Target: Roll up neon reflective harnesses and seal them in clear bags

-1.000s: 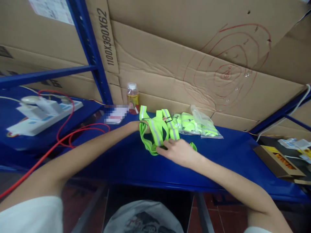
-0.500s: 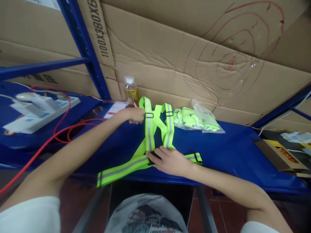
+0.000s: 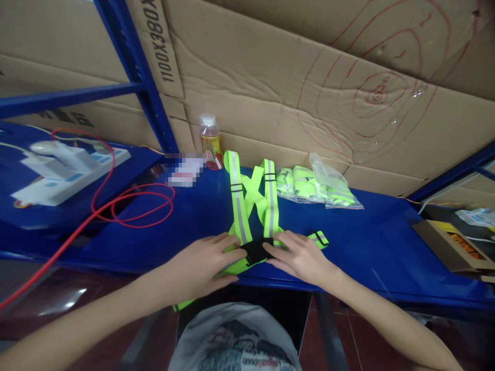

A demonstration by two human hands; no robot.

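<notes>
A neon yellow-green reflective vest, made of straps with grey stripes, lies on the blue table with its shoulder loops toward the back. At the front edge, my left hand is closed on its waist strap, thumb below and fingers above. My right hand grips the same strap from the other side, its fingertips at the black piece between both hands. One strap end with a black slider sticks out beyond my right hand. Another strap end hangs below my left forearm, mostly hidden.
Behind the vest stand a drink bottle and several bagged vests. A power strip and a looped red cable lie at left. An open cardboard box is at right. Cardboard sheets line the back.
My left hand has left the shoulder loop and come down to the waist strap, gripping it beside the black piece. My right hand has shifted slightly right along the strap.
</notes>
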